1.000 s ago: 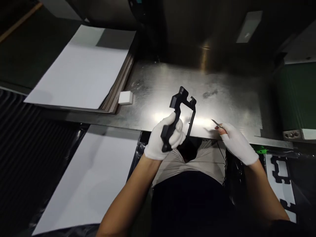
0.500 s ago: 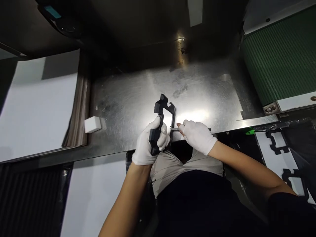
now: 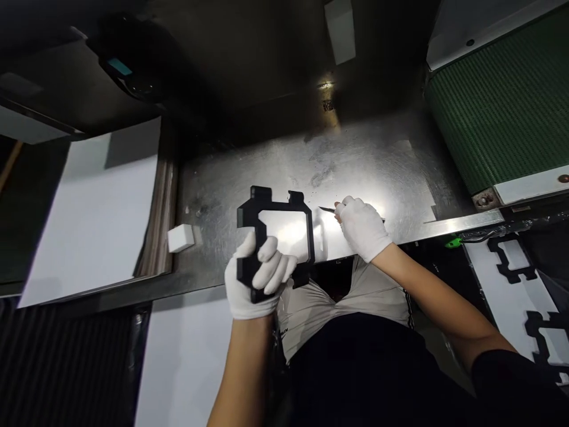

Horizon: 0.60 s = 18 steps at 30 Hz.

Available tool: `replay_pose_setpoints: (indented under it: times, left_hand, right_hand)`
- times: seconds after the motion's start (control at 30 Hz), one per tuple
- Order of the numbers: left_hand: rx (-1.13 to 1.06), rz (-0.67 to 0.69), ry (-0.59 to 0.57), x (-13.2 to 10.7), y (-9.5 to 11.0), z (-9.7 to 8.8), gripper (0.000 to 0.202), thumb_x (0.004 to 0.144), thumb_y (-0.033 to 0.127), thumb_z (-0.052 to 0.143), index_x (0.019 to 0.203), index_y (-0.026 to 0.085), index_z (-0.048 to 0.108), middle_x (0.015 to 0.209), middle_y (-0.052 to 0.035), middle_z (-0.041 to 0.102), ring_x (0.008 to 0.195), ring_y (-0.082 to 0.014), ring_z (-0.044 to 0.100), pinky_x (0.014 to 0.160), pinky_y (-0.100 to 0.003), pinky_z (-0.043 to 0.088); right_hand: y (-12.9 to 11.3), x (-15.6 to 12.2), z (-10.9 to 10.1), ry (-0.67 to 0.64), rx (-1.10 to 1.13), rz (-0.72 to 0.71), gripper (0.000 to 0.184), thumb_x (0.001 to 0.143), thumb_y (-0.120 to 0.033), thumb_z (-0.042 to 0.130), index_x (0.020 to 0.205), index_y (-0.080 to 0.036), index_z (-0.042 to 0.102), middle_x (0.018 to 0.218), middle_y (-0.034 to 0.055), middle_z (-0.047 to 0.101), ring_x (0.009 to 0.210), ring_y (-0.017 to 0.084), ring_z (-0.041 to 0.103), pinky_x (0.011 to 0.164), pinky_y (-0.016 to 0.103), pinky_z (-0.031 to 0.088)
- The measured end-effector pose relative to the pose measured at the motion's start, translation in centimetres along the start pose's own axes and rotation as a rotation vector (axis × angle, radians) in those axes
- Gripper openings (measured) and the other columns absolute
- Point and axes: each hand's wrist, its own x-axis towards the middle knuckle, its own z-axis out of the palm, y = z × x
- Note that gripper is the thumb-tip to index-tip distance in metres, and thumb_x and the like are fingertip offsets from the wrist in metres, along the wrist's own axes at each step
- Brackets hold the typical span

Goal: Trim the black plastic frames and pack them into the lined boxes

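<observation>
Black frame (image 3: 275, 237) has turned flat-on – no legible writing

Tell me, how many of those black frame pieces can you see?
3. One black frame is gripped in the left hand. Two more lie on the white sheet at the right: one nearer the bench, one at the picture's edge. Others may be out of view.

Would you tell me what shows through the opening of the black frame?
Through the black frame shows the shiny metal table. The left hand covers its lower left side.
</observation>
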Motion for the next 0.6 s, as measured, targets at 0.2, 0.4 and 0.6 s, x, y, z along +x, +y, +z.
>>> replay_pose_setpoints:
  times: [0.2,0.4,0.6]
  left_hand:
    - [-0.183,0.102,-0.132,-1.5,-0.8,0.7,0.060,0.107,0.044,0.051,0.061,0.026,0.016,0.031,0.0149,0.002,0.021,-0.0065,0.004,0.037,-0.022,0.035]
    - [-0.286,0.208,-0.297,-0.9,-3.0,1.5,0.063,0.105,0.040,0.057,0.059,0.027,0.016,0.031,0.0152,0.007,0.020,-0.0057,0.007,0.034,-0.022,0.031]
    - [-0.070,0.173,-0.237,-1.5,-4.4,3.3,0.058,0.108,0.049,0.049,0.059,0.024,0.031,0.031,0.0127,0.014,0.024,-0.0076,0.016,0.041,-0.024,0.036]
  right_hand:
    - [-1.3,-1.2,1.5,-0.105,1.339,-0.210,0.047,0.115,-0.041,0.038,0.156,-0.021,0.053,0.125,0.0106,0.074,0.114,0.022,0.068,0.107,0.042,0.054]
    - [-2.7,-2.9,3.6,-0.496,2.051,-0.350,0.080,0.101,-0.081,0.048,0.139,-0.013,0.068,0.074,0.0023,0.069,0.073,0.018,0.066,0.079,0.033,0.057]
    - [-0.1,-7.2,1.8,0.209,1.473,0.056,0.066,0.102,-0.077,0.049,0.120,-0.019,0.073,0.095,0.0046,0.070,0.087,0.018,0.065,0.087,0.033,0.056]
